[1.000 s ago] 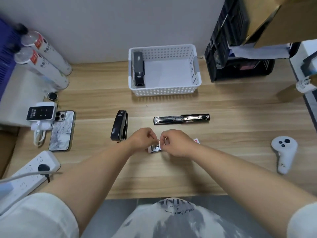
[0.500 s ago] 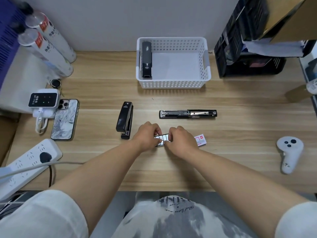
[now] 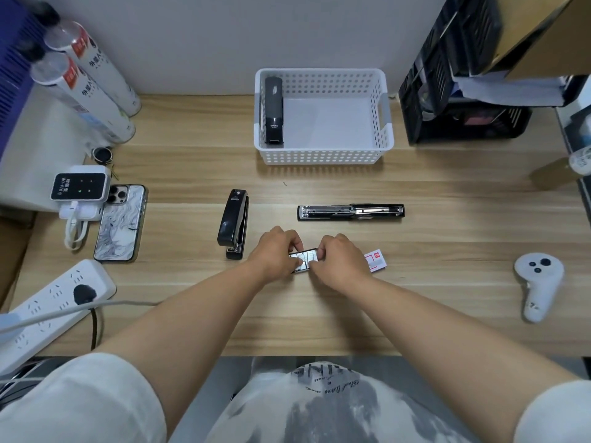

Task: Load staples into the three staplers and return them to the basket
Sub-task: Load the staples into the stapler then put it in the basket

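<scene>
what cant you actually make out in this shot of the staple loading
- Small staple tray, head view: mostly covered by the left hand and right hand; its contents are unclear.
- Red and white staple box: partly behind the right hand; print too small to read.
- Black stapler in the white perforated basket: closed, so whether it holds staples is hidden.
- Opened black and silver stapler: channel too small to judge.

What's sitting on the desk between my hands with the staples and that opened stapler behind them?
Nothing visible. Both hands, left and right, hold the staple tray just in front of the opened stapler, with only bare desk between. The closed stapler lies off to the left.
</scene>
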Demonstrator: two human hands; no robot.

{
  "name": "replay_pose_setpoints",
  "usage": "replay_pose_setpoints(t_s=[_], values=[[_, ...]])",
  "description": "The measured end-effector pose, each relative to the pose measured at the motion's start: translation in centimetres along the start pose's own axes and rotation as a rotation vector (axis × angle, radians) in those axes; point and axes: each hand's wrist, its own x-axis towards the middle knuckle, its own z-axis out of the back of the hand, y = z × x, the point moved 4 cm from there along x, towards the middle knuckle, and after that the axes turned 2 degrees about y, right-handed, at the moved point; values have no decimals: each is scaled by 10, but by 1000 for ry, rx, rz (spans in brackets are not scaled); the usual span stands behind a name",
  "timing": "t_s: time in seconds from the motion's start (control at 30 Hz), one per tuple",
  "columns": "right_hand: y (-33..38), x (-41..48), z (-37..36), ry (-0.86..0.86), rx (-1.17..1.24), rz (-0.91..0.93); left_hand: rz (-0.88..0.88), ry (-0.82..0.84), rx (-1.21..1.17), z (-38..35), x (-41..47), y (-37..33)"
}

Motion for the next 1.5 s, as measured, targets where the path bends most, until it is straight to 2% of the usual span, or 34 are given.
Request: replay_pose_setpoints(t_s=[0.23, 0.53, 1.5], values=[[7, -3, -4, -26, -63, -12, -11, -4, -20, 0, 0, 2], [26, -6, -6, -163, -280, 10, -21, -17, -33, 1, -2, 2], [11, -13, -1, -126, -188, 11, -37, -24, -46, 0, -2, 4]])
